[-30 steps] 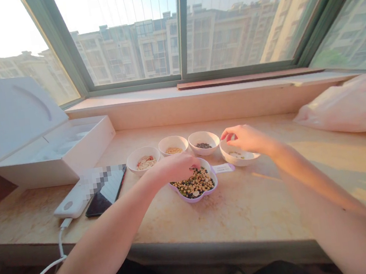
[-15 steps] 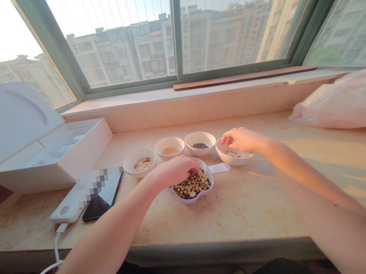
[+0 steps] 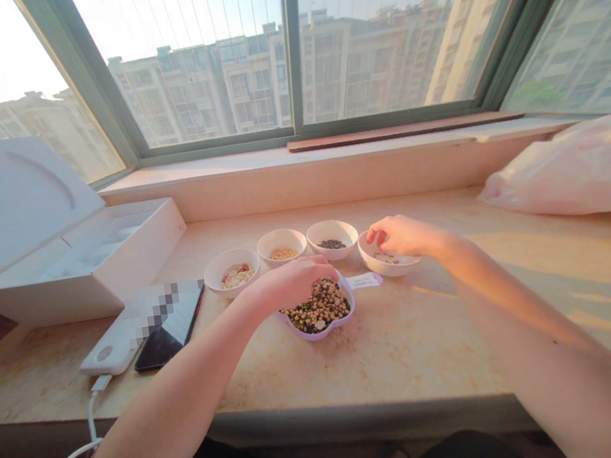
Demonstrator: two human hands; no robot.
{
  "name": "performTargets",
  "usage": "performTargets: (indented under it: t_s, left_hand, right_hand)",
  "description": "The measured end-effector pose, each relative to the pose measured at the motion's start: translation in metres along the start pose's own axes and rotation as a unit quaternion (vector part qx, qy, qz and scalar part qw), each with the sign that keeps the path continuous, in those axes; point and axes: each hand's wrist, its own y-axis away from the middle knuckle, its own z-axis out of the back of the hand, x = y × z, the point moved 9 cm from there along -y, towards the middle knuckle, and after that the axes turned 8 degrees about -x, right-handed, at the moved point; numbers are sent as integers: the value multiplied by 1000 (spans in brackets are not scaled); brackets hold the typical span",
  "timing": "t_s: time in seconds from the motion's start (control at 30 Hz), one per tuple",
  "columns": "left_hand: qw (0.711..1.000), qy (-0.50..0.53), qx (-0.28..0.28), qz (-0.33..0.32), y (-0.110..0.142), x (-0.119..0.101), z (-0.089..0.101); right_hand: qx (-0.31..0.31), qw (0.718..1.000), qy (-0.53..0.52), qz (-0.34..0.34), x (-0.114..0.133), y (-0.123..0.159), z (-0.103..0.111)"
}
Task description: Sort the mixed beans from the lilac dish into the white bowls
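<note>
Left hand: I see the left hand point(image 3: 304, 278) over the back of the purple dish, palm down, fingers bent toward the beans; I cannot tell whether they pinch anything.
Right hand: I have the right hand point(image 3: 399, 235) at the right-hand bowl, fingers curled down over its rim; the tips are too small for me to tell if they grip something.
Purple dish: the purple dish point(image 3: 319, 334), with its wavy rim, sits on the counter point(image 3: 411, 350) in front of the row of bowls; its handle point(image 3: 365, 280) points right and bears a white label whose print I cannot read.
Beans: a mix of tan, dark and green beans point(image 3: 324, 305) fills the dish, one larger pale piece near the front.
Right-hand bowl: this white bowl point(image 3: 393, 270) holds a few small pale pieces.
Other bowls: going left I count the dark-seed bowl point(image 3: 334, 255), the yellow-grain bowl point(image 3: 281, 240), then the flake bowl point(image 3: 233, 258), with pale flat pieces and some red.
Left side: an open white box point(image 3: 131, 274) stands behind a white block point(image 3: 111, 352) with a cable point(image 3: 90, 419) plugged in; a dark phone point(image 3: 165, 337) lies beside the block.
Right side: a pinkish plastic bag point(image 3: 573, 171) lies near the wall.
Window: beyond the window frame point(image 3: 291, 58) I see apartment blocks.
</note>
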Motion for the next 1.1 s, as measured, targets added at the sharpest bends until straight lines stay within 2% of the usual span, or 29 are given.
performTargets:
  t_s: [0.2,0.53,0.8,0.9,1.0,1.1]
  left_hand:
    - [1000,-1,-25,-6,-1,-2,5]
    - [997,-6,-75,-23,-1,0,12]
    - [989,57,-130,51,-2,35,23]
    - [975,77,-199,60,-2,48,36]
    - [948,96,-285,106,2,72,48]
    - [932,78,-319,151,6,96,50]
  right_hand:
    - [52,998,27,-20,-2,0,-8]
    - [-5,998,35,-49,4,6,8]
    - [-80,997,6,-14,25,13,26]
    - [-118,993,-9,1,39,17,34]
    - [-153,987,-40,29,60,25,40]
    - [-124,985,-87,85,87,34,30]
